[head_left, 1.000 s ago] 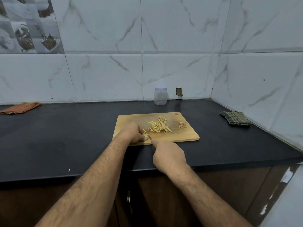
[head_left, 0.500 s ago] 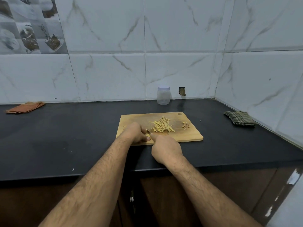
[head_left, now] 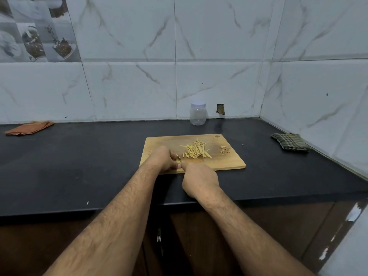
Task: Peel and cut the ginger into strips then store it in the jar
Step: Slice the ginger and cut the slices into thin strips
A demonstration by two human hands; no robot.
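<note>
My left hand (head_left: 164, 159) rests curled on the near left part of the cutting board (head_left: 229, 160), its fingers bent down over a small piece of ginger (head_left: 177, 157) that peeks out pale yellow at my fingertips; most of that piece is hidden under my knuckles, so I can't tell how much of it is there. My right hand (head_left: 199, 179) sits just beside it, closed round the knife (head_left: 179, 160), of which only a short dark bit of blade shows between my two hands, right against the ginger; the handle is buried in my fist. My right forefinger points forward along the top of it and nearly touches my left thumb.

Just beyond my fingertips, towards the middle of the board, lies the heap of ginger strips (head_left: 196, 151), thin pale sticks mostly lying the same way. Farther right on the board, apart from the heap, is a small cluster of brownish peel scraps (head_left: 225, 150).

The board lies on a black counter (head_left: 79, 166). Behind it, against the tiled wall, stands the clear jar (head_left: 197, 116) with its lid on, well apart from my hands. An orange cloth (head_left: 29, 127) lies far left, a green checked cloth (head_left: 290, 144) at the right
</note>
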